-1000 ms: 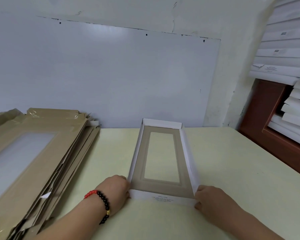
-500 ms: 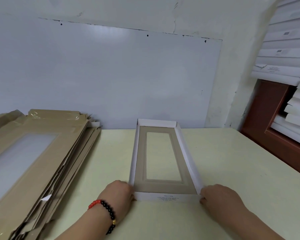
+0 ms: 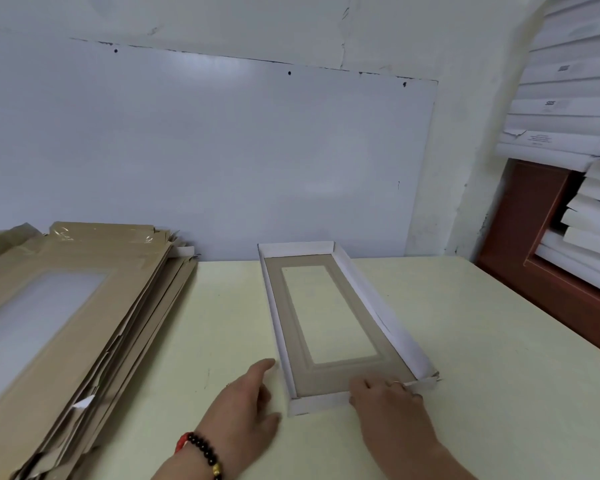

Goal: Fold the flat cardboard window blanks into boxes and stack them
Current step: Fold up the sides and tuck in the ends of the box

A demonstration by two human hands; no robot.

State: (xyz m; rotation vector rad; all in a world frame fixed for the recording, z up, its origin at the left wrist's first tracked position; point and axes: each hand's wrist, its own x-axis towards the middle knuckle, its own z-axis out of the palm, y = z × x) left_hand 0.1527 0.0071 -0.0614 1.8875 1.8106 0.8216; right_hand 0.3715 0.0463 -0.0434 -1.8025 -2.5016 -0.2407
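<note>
Folded box (image 3: 340,327), white walls up, brown floor w/ clear window, sits mid-table (image 3: 482,341), long axis near-to-far, skewed a bit. R hand (image 3: 385,393) fingers curled over near wall, gripping it at near-right end. L hand (image 3: 246,400) flat on table just left of box's near-left corner, fingers straight, not touching. Flat blanks stack (image 3: 66,317) far left. Finished boxes stack (image 3: 568,116) far right.

folded box (image 3: 336,320): 1 | flat-blank pile (image 3: 66,323): 1 | hands: 2, left hand (image 3: 246,407), right hand (image 3: 388,400)
</note>
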